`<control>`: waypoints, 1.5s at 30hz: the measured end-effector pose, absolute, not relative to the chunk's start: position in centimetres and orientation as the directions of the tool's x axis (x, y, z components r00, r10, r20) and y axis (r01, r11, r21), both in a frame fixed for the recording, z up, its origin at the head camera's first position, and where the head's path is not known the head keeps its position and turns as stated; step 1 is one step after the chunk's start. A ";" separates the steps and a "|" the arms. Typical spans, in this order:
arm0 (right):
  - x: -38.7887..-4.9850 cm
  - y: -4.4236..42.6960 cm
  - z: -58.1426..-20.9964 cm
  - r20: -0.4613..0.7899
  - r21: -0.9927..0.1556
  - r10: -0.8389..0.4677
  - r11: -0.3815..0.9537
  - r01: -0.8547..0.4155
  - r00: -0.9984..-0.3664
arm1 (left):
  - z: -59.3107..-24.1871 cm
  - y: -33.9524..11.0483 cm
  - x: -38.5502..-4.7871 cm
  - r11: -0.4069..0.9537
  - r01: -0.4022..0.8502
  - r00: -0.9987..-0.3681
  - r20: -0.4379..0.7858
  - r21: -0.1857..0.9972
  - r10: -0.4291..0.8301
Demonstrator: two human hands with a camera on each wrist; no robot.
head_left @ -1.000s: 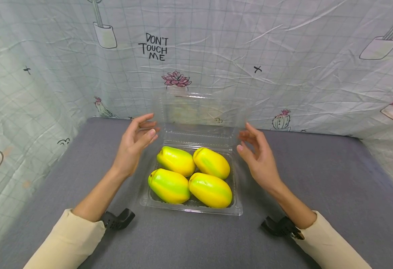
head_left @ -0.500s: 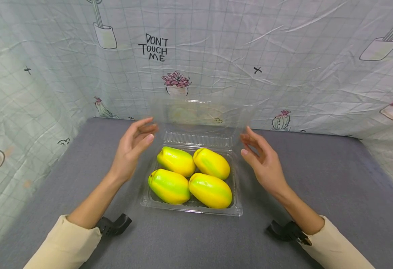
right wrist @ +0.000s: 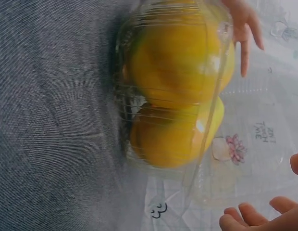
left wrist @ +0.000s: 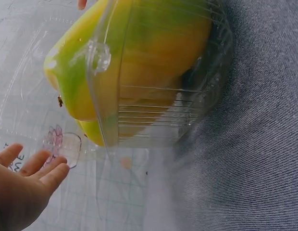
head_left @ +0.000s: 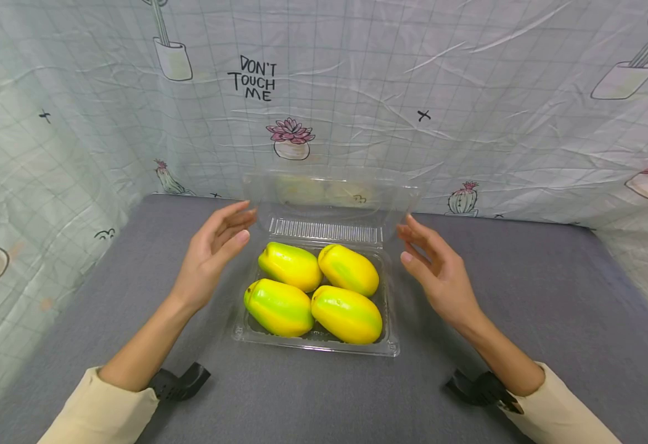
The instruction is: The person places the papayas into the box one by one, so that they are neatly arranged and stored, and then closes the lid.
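Note:
A clear plastic clamshell container (head_left: 315, 348) sits on the table with its hinged lid (head_left: 329, 232) raised and leaning back. Several yellow-green fruits that look like papayas (head_left: 347, 314) lie in its base in two rows. To the left of the lid is my left hand (head_left: 208, 256), palm inward, fingers loosely bent and holding nothing. On the other side my right hand (head_left: 440, 271) mirrors it, also holding nothing; its fingertips are close to the lid's right side, and whether they touch it I cannot tell. Both wrist views show the fruits (left wrist: 154, 53) through the container's ribbed wall (right wrist: 163, 12).
Grey cloth covers the table (head_left: 523, 296). A pale gridded curtain (head_left: 357, 80) printed with potted plants and lettering hangs behind and at the sides. Each wrist carries a black camera mount (head_left: 179, 382), beside cream sleeves (head_left: 107, 407).
The lid has tipped further back, away from the person. Both hands have drawn slightly outward and toward the person. The container base and the papayas stay in place.

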State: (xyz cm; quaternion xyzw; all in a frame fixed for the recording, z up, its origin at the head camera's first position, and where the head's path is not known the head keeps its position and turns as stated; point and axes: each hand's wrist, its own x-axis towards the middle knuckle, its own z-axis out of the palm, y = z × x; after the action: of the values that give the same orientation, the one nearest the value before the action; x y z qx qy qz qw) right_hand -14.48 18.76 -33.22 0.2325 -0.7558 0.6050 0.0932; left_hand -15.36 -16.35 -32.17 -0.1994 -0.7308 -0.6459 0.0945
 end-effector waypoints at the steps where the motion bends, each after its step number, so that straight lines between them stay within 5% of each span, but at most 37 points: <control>1: -14.4 18.8 -33.2 0.418 -0.872 -0.242 0.164 -0.462 -0.875 | -32.2 -16.4 -15.3 0.090 0.410 -0.904 0.391 0.908 0.173; 28: -13.2 19.2 -33.3 0.468 -0.861 -0.324 0.041 -0.506 -0.822 | -32.1 -16.9 -13.6 0.130 0.388 -0.905 0.352 0.912 0.238; 45: -11.7 19.6 -32.8 0.454 -0.855 -0.356 0.083 -0.512 -0.817 | -31.9 -17.3 -11.7 0.184 0.374 -0.909 0.321 0.909 0.266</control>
State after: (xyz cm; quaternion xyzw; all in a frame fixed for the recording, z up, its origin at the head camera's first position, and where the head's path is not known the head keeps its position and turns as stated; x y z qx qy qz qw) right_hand -11.65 19.58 -32.75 0.2960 -0.7331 0.6089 0.0639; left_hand -11.73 -17.29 -31.86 -0.2084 -0.7680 -0.6040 0.0450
